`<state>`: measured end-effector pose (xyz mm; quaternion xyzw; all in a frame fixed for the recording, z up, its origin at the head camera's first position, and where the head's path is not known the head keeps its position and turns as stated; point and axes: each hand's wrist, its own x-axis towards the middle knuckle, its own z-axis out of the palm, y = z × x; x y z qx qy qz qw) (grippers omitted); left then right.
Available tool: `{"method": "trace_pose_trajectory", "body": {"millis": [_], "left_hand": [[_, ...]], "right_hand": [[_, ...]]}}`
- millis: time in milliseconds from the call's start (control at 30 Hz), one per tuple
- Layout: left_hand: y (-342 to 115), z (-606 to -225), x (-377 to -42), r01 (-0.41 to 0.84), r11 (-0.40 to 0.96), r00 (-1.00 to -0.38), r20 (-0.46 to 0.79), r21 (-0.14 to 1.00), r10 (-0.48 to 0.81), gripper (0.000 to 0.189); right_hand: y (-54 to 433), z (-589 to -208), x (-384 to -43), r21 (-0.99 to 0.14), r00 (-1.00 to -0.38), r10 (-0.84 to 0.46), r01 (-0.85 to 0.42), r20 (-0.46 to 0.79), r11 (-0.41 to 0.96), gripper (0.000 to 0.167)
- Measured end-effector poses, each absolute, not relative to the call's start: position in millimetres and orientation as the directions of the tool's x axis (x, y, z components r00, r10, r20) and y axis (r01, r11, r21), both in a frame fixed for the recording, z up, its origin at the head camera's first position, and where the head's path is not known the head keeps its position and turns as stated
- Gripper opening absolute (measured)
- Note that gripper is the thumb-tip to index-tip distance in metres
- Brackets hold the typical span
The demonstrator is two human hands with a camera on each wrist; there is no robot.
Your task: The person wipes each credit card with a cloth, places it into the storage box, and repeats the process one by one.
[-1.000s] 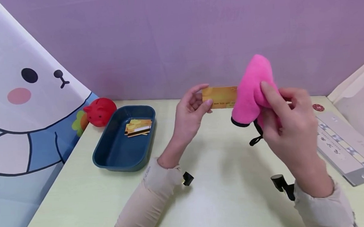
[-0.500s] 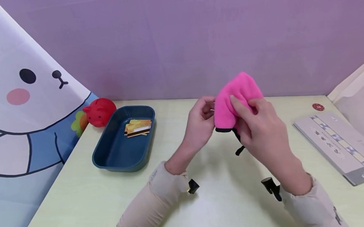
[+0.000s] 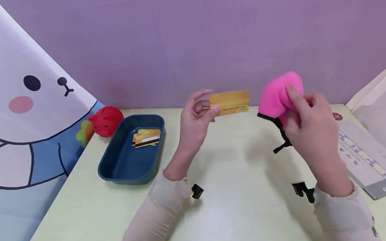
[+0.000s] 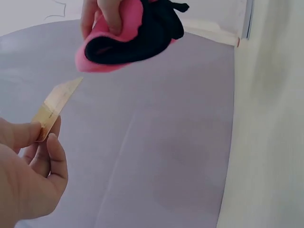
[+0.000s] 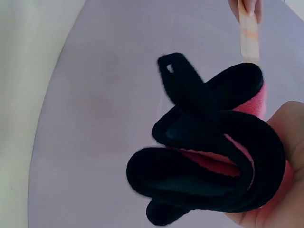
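My left hand (image 3: 194, 122) pinches a gold bank card (image 3: 229, 102) between thumb and fingers, holding it up over the table with its printed number facing the head camera. To the right, my right hand (image 3: 313, 129) grips a bunched pink cloth (image 3: 277, 97) with black edging. A small black loop (image 5: 183, 85) sticks out from the cloth's edge in the right wrist view. Card and cloth are apart, with a short gap between them. In the left wrist view the card (image 4: 56, 103) is seen nearly edge-on below the cloth (image 4: 128, 40).
A dark blue tray (image 3: 120, 163) on the left holds several gold cards (image 3: 146, 137). Behind it sits a red piggy bank (image 3: 106, 121). On the right lie a grey flat box (image 3: 369, 159) and a red poker chip (image 3: 337, 116). A purple backdrop (image 3: 189, 45) stands behind the table.
Half a second ago the cloth was over the card and hid it. Since then the right hand has pulled the cloth off rightward, and the left hand has moved left with the card.
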<state>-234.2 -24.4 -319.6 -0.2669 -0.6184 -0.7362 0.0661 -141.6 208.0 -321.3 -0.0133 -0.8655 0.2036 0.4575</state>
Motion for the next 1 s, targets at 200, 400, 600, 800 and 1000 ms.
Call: {"method": "trace_pose_trajectory", "body": {"millis": [200,400,600,800,1000], "left_hand": [[-25,-322,-237,0.433,-0.254,-0.844,0.488,0.865,0.221,0.038],[-17,-329,-232,0.430,-0.239,-0.830,0.485,0.871,0.276,0.039],[-7,-334,-221,0.487,-0.167,-0.783,0.514,0.857,0.350,0.038],[-5,-334,-217,0.467,-0.165,-0.786,0.494,0.868,0.373,0.036],[-7,-333,-218,0.454,-0.162,-0.795,0.480,0.876,0.372,0.036]], "right_hand": [[198,-320,-140,-0.366,-0.499,0.216,-0.224,0.839,0.903,0.042],[174,-321,-138,-0.244,-0.431,0.068,-0.367,0.900,0.898,0.039],[157,-333,-143,-0.138,-0.470,-0.088,-0.425,0.878,0.895,0.044],[157,-339,-145,-0.135,-0.517,-0.098,-0.395,0.850,0.909,0.048],[169,-338,-146,-0.153,-0.575,-0.068,-0.326,0.815,0.933,0.047]]}}
